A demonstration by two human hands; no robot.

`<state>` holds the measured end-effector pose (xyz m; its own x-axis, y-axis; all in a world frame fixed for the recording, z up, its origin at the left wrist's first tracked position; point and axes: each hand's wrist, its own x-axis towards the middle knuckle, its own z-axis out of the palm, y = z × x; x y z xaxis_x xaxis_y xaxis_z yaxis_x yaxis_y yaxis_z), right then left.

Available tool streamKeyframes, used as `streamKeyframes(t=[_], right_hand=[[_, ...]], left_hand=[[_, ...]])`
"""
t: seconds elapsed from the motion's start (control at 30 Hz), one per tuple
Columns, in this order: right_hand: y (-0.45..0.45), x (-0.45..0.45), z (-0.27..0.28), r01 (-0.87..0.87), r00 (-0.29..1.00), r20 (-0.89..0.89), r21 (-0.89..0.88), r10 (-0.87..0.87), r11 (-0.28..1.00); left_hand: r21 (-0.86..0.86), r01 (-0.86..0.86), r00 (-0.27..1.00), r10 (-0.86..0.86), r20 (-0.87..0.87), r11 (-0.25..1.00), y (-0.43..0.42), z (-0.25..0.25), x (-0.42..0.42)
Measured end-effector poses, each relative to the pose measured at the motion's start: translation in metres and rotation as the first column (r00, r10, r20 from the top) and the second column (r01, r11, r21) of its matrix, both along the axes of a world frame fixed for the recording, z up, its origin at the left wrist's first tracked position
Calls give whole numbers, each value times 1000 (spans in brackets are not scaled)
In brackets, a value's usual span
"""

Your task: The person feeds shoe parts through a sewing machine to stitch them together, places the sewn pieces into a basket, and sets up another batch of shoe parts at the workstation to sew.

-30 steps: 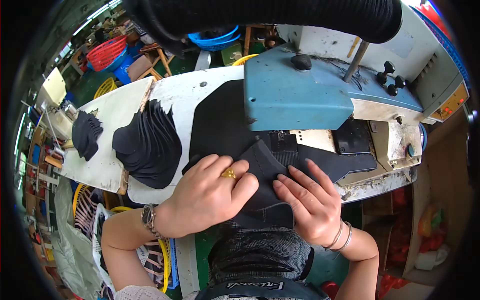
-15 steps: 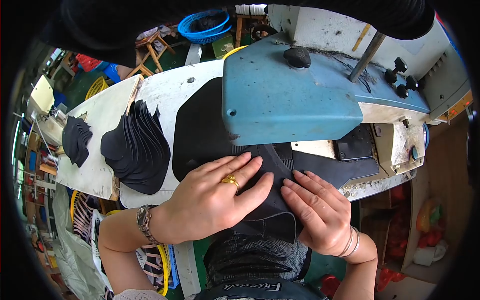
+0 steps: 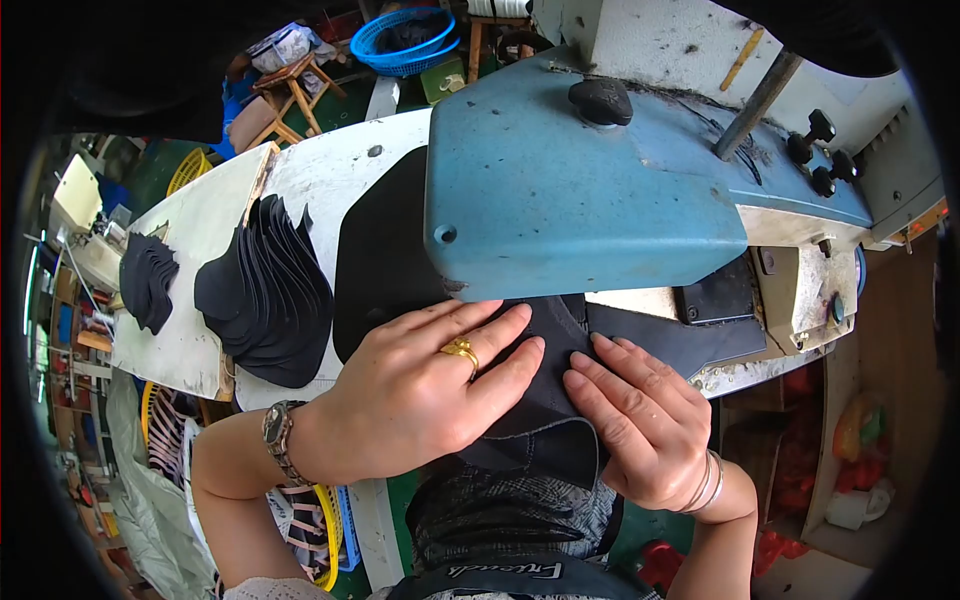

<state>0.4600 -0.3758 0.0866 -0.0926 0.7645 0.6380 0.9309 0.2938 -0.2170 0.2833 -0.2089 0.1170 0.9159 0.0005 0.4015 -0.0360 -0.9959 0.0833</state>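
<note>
Our left hand (image 3: 415,385) and right hand (image 3: 648,420) lie flat, fingers extended, gripping nothing, on the black cloth (image 3: 550,397). One seam (image 3: 528,453) shows between them; the sewing machine (image 3: 585,205) beyond may hide more. Stacked pieces (image 3: 268,300) left of our fingers look unsewn.

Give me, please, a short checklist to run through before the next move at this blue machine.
1. Left hand on the black piece: ok, laid over it.
2. Right hand on that piece: ok, fingers extended; its thumb is hidden.
3. Left fingertips clear of the blue machine head: cannot tell; they appear at its lower edge.
4. Spot beneath the head visible: not ok, the head blocks it.
5. Larger stack apart from the hands: ok.
</note>
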Motion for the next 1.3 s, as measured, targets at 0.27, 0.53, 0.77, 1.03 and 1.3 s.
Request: streamKeyframes(t=[0.27, 0.53, 0.77, 1.03, 1.3], right_hand=[[1, 9, 8, -66, 998, -4, -89, 66, 994], [-1, 10, 14, -5, 999, -33, -133, 0, 991], [11, 11, 17, 36, 999, 22, -175, -32, 984], [24, 13, 22, 28, 999, 33, -237, -21, 971], [37, 11, 22, 97, 994, 64, -221, -84, 970]], left_hand=[[24, -1, 999, 2, -46, 1000, 13, 4, -1], [22, 101, 993, -102, 59, 995, 45, 0, 9], [-31, 187, 982, -186, 34, 982, 80, -2, 15], [-54, 208, 977, -205, 54, 977, 123, -10, 22], [-12, 128, 983, -125, 135, 992, 164, -28, 38]])
